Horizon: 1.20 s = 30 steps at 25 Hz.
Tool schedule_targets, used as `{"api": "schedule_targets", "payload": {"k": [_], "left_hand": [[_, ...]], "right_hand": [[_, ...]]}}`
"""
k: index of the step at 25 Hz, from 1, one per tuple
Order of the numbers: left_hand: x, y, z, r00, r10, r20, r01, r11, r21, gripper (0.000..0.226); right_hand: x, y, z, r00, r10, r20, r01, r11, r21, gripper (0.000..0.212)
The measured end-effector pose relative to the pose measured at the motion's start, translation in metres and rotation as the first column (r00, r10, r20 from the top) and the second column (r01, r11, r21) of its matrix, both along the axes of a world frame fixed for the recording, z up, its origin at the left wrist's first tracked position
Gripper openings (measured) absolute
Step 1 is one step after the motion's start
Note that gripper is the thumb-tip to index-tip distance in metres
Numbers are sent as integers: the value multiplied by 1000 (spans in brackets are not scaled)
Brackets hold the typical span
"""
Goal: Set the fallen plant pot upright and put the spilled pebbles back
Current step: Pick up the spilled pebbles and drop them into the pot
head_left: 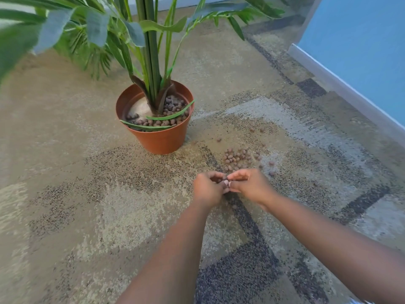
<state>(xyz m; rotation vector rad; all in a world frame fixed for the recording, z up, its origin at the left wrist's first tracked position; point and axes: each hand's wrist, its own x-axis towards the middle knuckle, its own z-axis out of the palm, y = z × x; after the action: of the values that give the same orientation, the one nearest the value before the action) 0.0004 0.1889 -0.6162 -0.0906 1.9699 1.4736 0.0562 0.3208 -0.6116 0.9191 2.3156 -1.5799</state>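
Note:
The terracotta plant pot (pixel 163 139) stands upright on the carpet with a tall green plant (pixel 149 51) in it. Brown pebbles (pixel 166 116) fill the right and front of the pot; pale filler shows on its left. A loose pile of spilled pebbles (pixel 237 158) lies on the carpet to the pot's right, with a few strays around it. My left hand (pixel 208 189) and my right hand (pixel 249 185) meet just in front of that pile, fingers curled together around a few pebbles at the fingertips.
Patterned beige and dark grey carpet (pixel 87 194) covers the floor. A blue wall (pixel 361 51) with a white skirting board (pixel 341 84) runs along the right. Long leaves hang over the top left of the view.

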Motion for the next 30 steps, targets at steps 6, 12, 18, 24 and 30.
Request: {"api": "schedule_targets", "payload": {"k": [6,12,18,24,30], "left_hand": [[-23,-4,47,999,40,-28,-37,995,96,15],[-90,-43,119,862,119,-493,-121,992,28,12],[-146,-91,109,761,105,-640,-248,959,-137,43],[-83,-57,78,788,173,-591,-195,980,27,15],[-26,-17,12,821,-249,-513,190,968,-167,23]], "right_hand": [[-17,-7,43,981,-147,-130,124,978,-170,20],[-97,-39,109,901,57,-430,-2,992,126,21],[-144,-62,111,806,416,-421,-192,857,478,26],[-3,-36,45,850,511,-126,-389,771,504,11],[73,-37,13,633,733,248,-762,535,363,23]]}}
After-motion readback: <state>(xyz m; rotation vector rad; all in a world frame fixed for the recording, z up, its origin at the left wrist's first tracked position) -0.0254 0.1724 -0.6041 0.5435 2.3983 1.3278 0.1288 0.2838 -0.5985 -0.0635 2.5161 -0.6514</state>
